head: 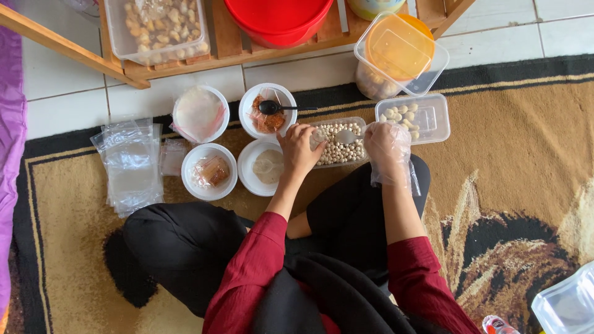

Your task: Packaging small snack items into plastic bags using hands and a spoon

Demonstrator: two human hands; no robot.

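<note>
I sit cross-legged on a carpet. My left hand point(298, 148), bare, rests on the near left edge of a clear plastic tub point(362, 123) filled with small pale round balls. My right hand point(385, 143), in a loose clear plastic glove, holds a spoon point(346, 137) whose bowl lies among the balls. A second clear tub point(427, 117) with fewer, larger pale pieces stands just right of it.
Four white bowls point(212, 171) sit to the left, one with a black spoon point(275, 108) and reddish powder. A stack of clear bags point(131, 164) lies further left. A wooden pallet point(235, 46) at the top bears a tub and a red bowl point(278, 21). An orange-lidded jar point(396, 52) lies beside it.
</note>
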